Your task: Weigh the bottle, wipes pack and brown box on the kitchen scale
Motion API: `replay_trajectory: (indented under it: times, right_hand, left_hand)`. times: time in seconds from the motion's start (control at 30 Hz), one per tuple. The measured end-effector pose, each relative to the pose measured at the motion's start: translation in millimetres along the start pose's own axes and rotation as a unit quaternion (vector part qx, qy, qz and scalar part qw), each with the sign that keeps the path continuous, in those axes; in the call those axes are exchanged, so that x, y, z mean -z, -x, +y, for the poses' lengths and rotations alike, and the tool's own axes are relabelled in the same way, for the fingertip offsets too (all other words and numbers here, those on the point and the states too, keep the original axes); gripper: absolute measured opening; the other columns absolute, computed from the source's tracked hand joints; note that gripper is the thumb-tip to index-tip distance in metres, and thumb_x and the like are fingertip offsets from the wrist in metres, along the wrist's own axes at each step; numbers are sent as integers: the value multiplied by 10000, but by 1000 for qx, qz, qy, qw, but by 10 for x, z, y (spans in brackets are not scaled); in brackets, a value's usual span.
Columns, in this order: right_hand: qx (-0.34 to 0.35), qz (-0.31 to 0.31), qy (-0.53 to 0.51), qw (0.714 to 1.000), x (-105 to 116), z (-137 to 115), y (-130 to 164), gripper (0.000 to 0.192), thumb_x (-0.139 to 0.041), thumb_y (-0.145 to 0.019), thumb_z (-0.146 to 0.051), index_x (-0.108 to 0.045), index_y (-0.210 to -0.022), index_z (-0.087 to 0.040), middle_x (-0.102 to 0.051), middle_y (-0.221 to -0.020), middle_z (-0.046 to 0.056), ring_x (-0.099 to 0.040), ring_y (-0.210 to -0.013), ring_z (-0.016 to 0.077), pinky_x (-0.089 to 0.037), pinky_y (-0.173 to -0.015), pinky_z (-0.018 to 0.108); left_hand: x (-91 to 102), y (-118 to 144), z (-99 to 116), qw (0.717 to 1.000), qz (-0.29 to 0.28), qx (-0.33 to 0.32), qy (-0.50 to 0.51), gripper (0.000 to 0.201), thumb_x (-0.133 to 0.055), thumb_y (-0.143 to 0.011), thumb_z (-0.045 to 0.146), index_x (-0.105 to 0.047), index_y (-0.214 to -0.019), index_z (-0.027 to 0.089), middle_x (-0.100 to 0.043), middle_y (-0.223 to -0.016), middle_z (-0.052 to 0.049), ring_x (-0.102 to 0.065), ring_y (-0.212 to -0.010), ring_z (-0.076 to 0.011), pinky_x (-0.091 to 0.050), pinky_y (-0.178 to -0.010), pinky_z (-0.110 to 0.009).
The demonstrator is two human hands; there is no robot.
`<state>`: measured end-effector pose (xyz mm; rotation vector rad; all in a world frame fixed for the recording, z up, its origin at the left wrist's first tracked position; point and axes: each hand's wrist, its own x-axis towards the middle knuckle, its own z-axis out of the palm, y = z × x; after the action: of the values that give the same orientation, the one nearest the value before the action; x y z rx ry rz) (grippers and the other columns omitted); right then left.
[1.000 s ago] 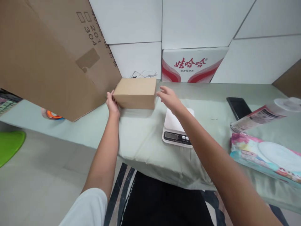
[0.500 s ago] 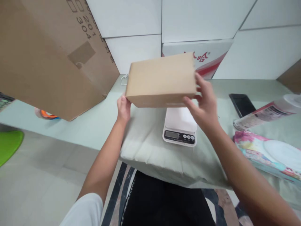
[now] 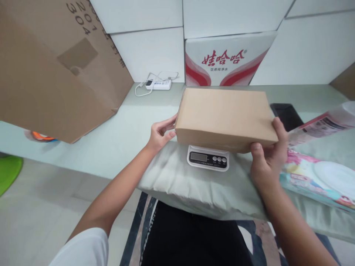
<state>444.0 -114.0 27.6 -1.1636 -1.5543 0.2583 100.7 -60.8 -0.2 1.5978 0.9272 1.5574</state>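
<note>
A plain brown cardboard box (image 3: pixel 224 114) is held between my two hands, over a white digital kitchen scale (image 3: pixel 208 158). My left hand (image 3: pixel 162 131) grips the box's left end, thumb at the near corner and fingers behind. At the right end, my right hand (image 3: pixel 267 155) is closed on the near corner, with the thumb on the front face. The box hides the scale's platform, so I cannot tell whether the two touch. The scale's display and buttons show below the box's front edge.
A large carton (image 3: pixel 91 85) leans at the left, near a roll of orange tape (image 3: pixel 43 136). White cartons (image 3: pixel 146 51) line the back, with a white cabled device (image 3: pixel 159 85) before them. To the right are a black phone (image 3: pixel 287 115), a tube (image 3: pixel 324 123) and a wipes pack (image 3: pixel 321 181).
Both hands have carried the box to the right and lower, over the scale's platform. The cabled device and the red lettering on the back carton are now uncovered.
</note>
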Motion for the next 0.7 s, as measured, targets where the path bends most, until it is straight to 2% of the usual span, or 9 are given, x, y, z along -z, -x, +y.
replay_trajectory:
  times: [0.13, 0.3, 0.53, 0.7]
  right_hand:
    - [10, 1, -26, 1000, 6, 10, -15, 637, -631, -1025, -490, -471, -1639, -431, -550, -1596, 93, -386, -1627, 392, -484, -1238, 618]
    - [43, 11, -36, 998, -31, 142, -17, 710, -659, -996, -512, -443, -1665, -409, -532, -1614, 90, -488, -1541, 390, -519, -1180, 605]
    - [57, 24, -85, 994, -29, 218, -14, 758, -633, -977, -574, -367, -1684, -502, -552, -1568, 82, -604, -1388, 376, -565, -1046, 573]
    - [45, 24, -72, 996, -26, 199, 6, 743, -625, -981, -581, -375, -1678, -509, -543, -1587, 83, -578, -1444, 391, -560, -1066, 580]
  left_hand:
    - [11, 7, -3, 999, -13, -23, -19, 769, -902, -738, 675, -815, -1319, 178, -773, -1360, -168, -739, -1291, -397, -670, -1021, -462]
    - [10, -6, -25, 998, -31, -58, -17, 733, -883, -786, 645, -798, -1353, 187, -781, -1349, -156, -756, -1267, -370, -662, -1046, -447]
    - [98, -44, -14, 996, -31, -86, -17, 786, -828, -826, 694, -726, -1462, 244, -667, -1529, -149, -632, -1440, -385, -641, -1094, -451]
    - [133, -46, 16, 995, -33, -89, -19, 772, -815, -848, 683, -706, -1484, 258, -652, -1548, -159, -615, -1452, -393, -628, -1116, -475]
